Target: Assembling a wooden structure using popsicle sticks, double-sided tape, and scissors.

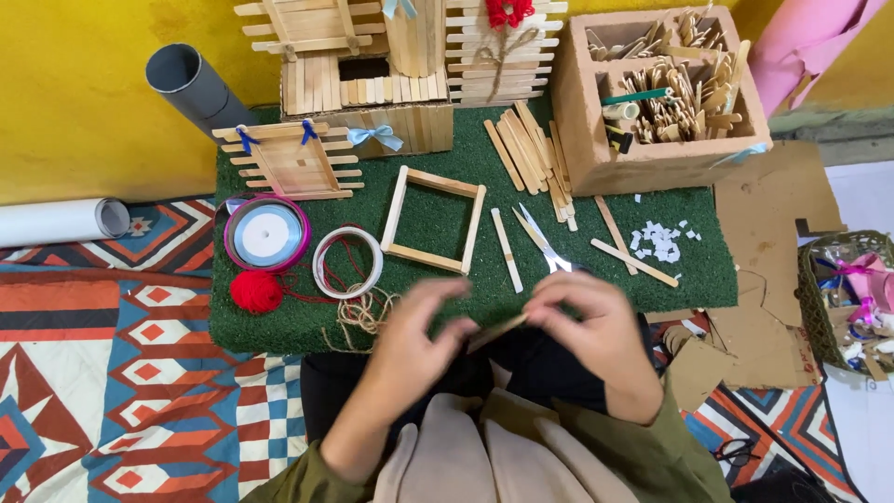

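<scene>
both hands meet over the lap, at 6 o'clock of the view. the left hand (414, 340) and the right hand (596, 331) each pinch one end of a flat wooden craft stick (498, 329), pale and smooth, tilted slightly with its right end higher. the fingers of both hands are closed on it; motion blur softens the fingertips.

just at 12 o'clock of the right hand lie small scissors (543, 240) with bright metal blades, pointing away. at 11 o'clock of the hands sits a square frame (434, 220) of four sticks. a single loose stick (507, 250) lies between frame and scissors. at 9 o'clock of the frame are a white tape ring (346, 263), a tangle of jute twine (361, 312), a ball of red yarn (256, 291) and a spool of pale blue ribbon (266, 233) with a pink rim. at 3 o'clock of the scissors, small white paper scraps (659, 240) are scattered.

all this rests on a mat of green artificial turf (698, 270), rough and short-piled. at its 12 o'clock edge stands a little house of sticks (368, 88) with blue bows; at 1 o'clock, a hollow clay-coloured block (652, 154) stuffed with more sticks. a grey tube (186, 84) leans at 10 o'clock. below lies a patterned woven rug (112, 373) in orange, blue and white, torn brown cardboard (759, 279) at 3 o'clock, and a yellow wall (84, 93) behind.
</scene>
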